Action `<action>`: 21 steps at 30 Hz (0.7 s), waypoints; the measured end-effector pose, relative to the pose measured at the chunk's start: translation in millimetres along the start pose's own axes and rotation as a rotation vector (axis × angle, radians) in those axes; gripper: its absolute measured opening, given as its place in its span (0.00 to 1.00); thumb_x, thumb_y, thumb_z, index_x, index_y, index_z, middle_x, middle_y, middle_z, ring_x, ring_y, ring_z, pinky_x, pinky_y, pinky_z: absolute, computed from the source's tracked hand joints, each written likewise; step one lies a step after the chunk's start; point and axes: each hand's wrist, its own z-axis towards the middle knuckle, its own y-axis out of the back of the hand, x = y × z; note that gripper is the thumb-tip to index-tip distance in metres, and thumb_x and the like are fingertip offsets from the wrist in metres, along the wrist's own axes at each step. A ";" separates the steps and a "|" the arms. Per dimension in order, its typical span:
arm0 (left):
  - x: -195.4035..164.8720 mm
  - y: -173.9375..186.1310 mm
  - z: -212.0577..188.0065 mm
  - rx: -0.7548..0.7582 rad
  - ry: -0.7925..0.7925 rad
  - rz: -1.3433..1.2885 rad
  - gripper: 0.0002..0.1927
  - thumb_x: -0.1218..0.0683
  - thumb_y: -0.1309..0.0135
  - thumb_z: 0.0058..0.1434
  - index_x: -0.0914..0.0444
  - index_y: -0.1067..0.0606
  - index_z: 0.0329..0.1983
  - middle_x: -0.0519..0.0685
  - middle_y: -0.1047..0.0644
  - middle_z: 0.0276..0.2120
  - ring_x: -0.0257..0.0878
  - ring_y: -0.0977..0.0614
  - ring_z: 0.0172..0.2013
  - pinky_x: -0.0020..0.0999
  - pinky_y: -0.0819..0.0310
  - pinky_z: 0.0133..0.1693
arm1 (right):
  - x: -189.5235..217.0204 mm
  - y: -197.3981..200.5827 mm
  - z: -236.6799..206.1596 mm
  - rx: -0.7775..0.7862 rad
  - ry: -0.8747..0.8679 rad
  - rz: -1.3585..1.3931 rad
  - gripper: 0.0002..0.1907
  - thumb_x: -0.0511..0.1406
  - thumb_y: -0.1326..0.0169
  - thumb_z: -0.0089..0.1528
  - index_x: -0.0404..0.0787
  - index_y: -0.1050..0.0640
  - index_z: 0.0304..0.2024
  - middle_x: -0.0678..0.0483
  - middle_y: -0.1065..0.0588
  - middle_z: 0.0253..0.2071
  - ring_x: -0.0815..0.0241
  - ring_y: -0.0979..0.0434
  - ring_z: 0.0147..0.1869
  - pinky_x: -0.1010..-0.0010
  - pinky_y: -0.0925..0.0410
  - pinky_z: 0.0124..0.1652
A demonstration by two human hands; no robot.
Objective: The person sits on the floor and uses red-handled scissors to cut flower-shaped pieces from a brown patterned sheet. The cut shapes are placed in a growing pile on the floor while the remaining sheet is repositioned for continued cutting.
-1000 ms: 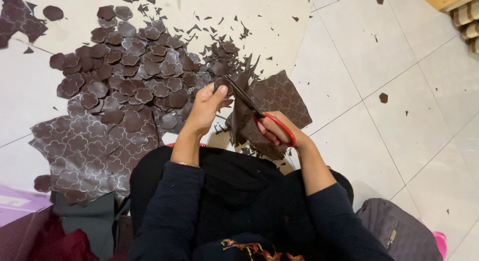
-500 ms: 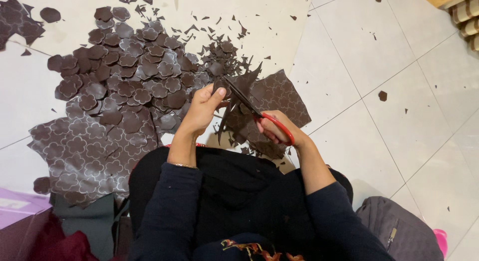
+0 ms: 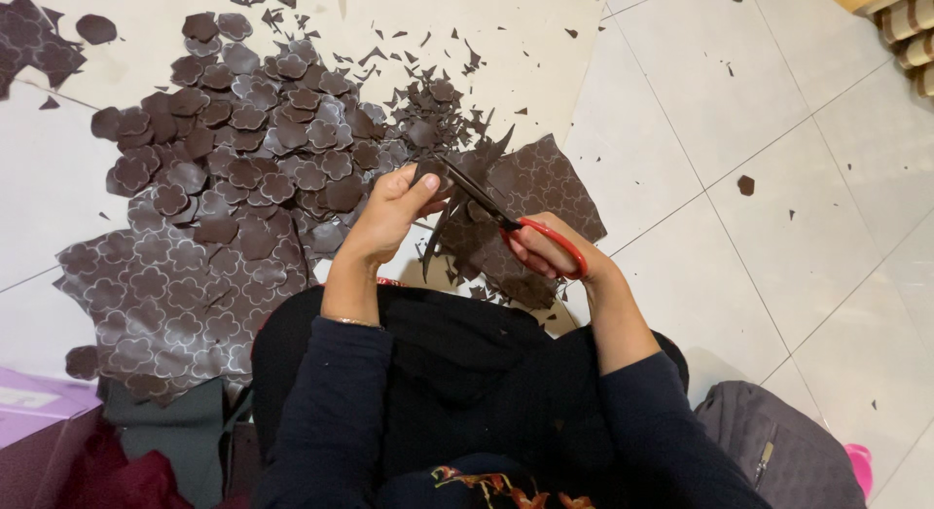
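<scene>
My right hand (image 3: 547, 248) grips red-handled scissors (image 3: 506, 217), their dark blades pointing up and left into a dark brown sheet piece (image 3: 457, 222). My left hand (image 3: 394, 209) pinches that piece at its upper left edge, just beside the blade tips. The piece hangs between both hands above my lap, with ragged cut points sticking out. Behind it lies a larger brown patterned sheet (image 3: 545, 183) on the floor.
A heap of brown flower-shaped cutouts (image 3: 263, 149) covers the white tiled floor (image 3: 778, 178) ahead. A printed uncut sheet (image 3: 165, 295) lies left. Small scraps (image 3: 428, 42) are scattered farther out. A grey bag (image 3: 788, 451) sits at lower right, a purple box (image 3: 39, 407) at lower left.
The scissors have shifted slightly along the piece while my left hand turned it a little. The rest looks the same.
</scene>
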 end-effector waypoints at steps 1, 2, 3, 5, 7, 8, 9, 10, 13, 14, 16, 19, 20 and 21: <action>0.2 0.7 -0.6 0.012 0.002 0.010 0.12 0.53 0.51 0.73 0.65 0.22 0.50 0.43 0.20 0.43 0.31 0.20 0.44 0.32 0.23 0.52 | -1.0 0.9 -0.6 0.005 -0.001 0.003 0.34 0.64 0.54 0.63 0.43 0.29 0.25 0.63 0.39 0.12 0.73 0.41 0.13 0.79 0.46 0.14; 0.0 1.6 -0.9 0.023 0.002 0.020 0.12 0.53 0.52 0.73 0.65 0.22 0.49 0.42 0.20 0.43 0.31 0.20 0.44 0.31 0.24 0.52 | -1.3 1.9 -1.2 0.029 0.022 -0.001 0.34 0.65 0.55 0.63 0.43 0.29 0.25 0.63 0.38 0.13 0.73 0.40 0.14 0.79 0.46 0.15; 0.0 2.3 -0.8 0.026 0.005 0.042 0.12 0.53 0.52 0.73 0.65 0.22 0.49 0.42 0.20 0.42 0.31 0.20 0.44 0.31 0.24 0.51 | -1.3 3.4 -1.7 0.053 0.046 -0.006 0.35 0.65 0.55 0.62 0.43 0.28 0.26 0.63 0.38 0.14 0.73 0.39 0.14 0.79 0.45 0.15; 0.6 3.5 -1.4 0.033 0.012 0.083 0.12 0.54 0.52 0.73 0.66 0.22 0.49 0.42 0.20 0.41 0.30 0.21 0.42 0.30 0.25 0.50 | -1.5 4.2 -3.2 0.092 0.063 0.009 0.35 0.66 0.56 0.62 0.43 0.27 0.27 0.64 0.37 0.14 0.73 0.38 0.15 0.79 0.44 0.16; 0.4 5.1 -2.0 0.040 0.001 0.112 0.12 0.54 0.52 0.74 0.67 0.22 0.49 0.42 0.21 0.41 0.29 0.22 0.42 0.29 0.26 0.49 | -1.0 3.0 -4.6 0.123 0.053 0.050 0.35 0.65 0.55 0.63 0.42 0.26 0.29 0.63 0.38 0.14 0.73 0.39 0.16 0.78 0.44 0.16; 0.5 5.6 -2.3 0.043 -0.005 0.127 0.12 0.54 0.52 0.74 0.67 0.23 0.49 0.42 0.21 0.41 0.29 0.22 0.42 0.28 0.26 0.49 | -0.6 2.2 -4.7 0.124 0.058 0.060 0.35 0.65 0.55 0.63 0.42 0.26 0.29 0.63 0.38 0.14 0.72 0.39 0.15 0.78 0.44 0.16; 0.8 5.9 -2.5 0.041 0.001 0.137 0.12 0.54 0.52 0.74 0.67 0.23 0.49 0.41 0.21 0.41 0.29 0.22 0.42 0.28 0.26 0.49 | -0.3 1.1 -4.9 0.124 0.064 0.070 0.34 0.64 0.55 0.64 0.41 0.26 0.29 0.63 0.39 0.14 0.72 0.40 0.15 0.78 0.45 0.16; 0.7 6.2 -2.3 0.039 0.007 0.148 0.12 0.54 0.52 0.74 0.67 0.23 0.50 0.41 0.21 0.40 0.29 0.22 0.41 0.28 0.26 0.48 | 0.5 0.1 -4.8 0.124 0.069 0.080 0.34 0.63 0.55 0.64 0.41 0.27 0.29 0.63 0.39 0.13 0.72 0.40 0.15 0.78 0.45 0.16; 1.9 4.9 -1.1 0.029 0.011 0.131 0.13 0.54 0.52 0.73 0.67 0.23 0.51 0.41 0.21 0.40 0.29 0.22 0.40 0.28 0.26 0.47 | 1.6 -2.7 -6.3 0.104 0.041 0.127 0.32 0.61 0.55 0.67 0.40 0.27 0.28 0.62 0.40 0.12 0.72 0.44 0.14 0.78 0.47 0.16; 2.0 4.6 -0.6 0.024 0.009 0.118 0.13 0.54 0.52 0.73 0.66 0.23 0.51 0.42 0.21 0.40 0.29 0.22 0.40 0.28 0.26 0.47 | 2.3 -2.8 -5.9 0.093 0.032 0.116 0.32 0.61 0.56 0.67 0.40 0.28 0.28 0.62 0.40 0.12 0.72 0.43 0.14 0.78 0.47 0.16; 2.7 4.3 0.3 0.013 -0.001 0.130 0.13 0.54 0.53 0.74 0.66 0.23 0.52 0.41 0.21 0.40 0.28 0.23 0.40 0.28 0.26 0.48 | 2.6 -3.0 -5.6 0.071 0.015 0.096 0.33 0.61 0.57 0.67 0.40 0.28 0.26 0.62 0.39 0.12 0.72 0.43 0.13 0.77 0.46 0.15; 3.6 4.3 1.3 -0.002 -0.001 0.115 0.13 0.54 0.53 0.74 0.66 0.23 0.52 0.41 0.21 0.41 0.29 0.22 0.41 0.29 0.25 0.48 | 2.1 -2.8 -5.3 0.081 0.021 0.107 0.33 0.60 0.59 0.67 0.40 0.29 0.25 0.61 0.39 0.11 0.72 0.43 0.12 0.78 0.46 0.15; 3.7 4.4 1.4 -0.008 0.001 0.105 0.13 0.54 0.53 0.74 0.66 0.23 0.52 0.41 0.21 0.41 0.29 0.22 0.41 0.29 0.25 0.48 | 1.7 -2.9 -5.3 0.072 0.012 0.110 0.33 0.59 0.59 0.68 0.40 0.29 0.24 0.61 0.39 0.10 0.71 0.43 0.12 0.77 0.46 0.15; 4.1 4.4 1.3 -0.004 -0.001 0.095 0.13 0.54 0.53 0.74 0.66 0.23 0.52 0.41 0.21 0.41 0.29 0.22 0.41 0.29 0.24 0.49 | 1.0 -3.4 -5.6 0.064 0.002 0.114 0.33 0.59 0.59 0.68 0.39 0.30 0.24 0.60 0.40 0.10 0.71 0.43 0.12 0.77 0.46 0.15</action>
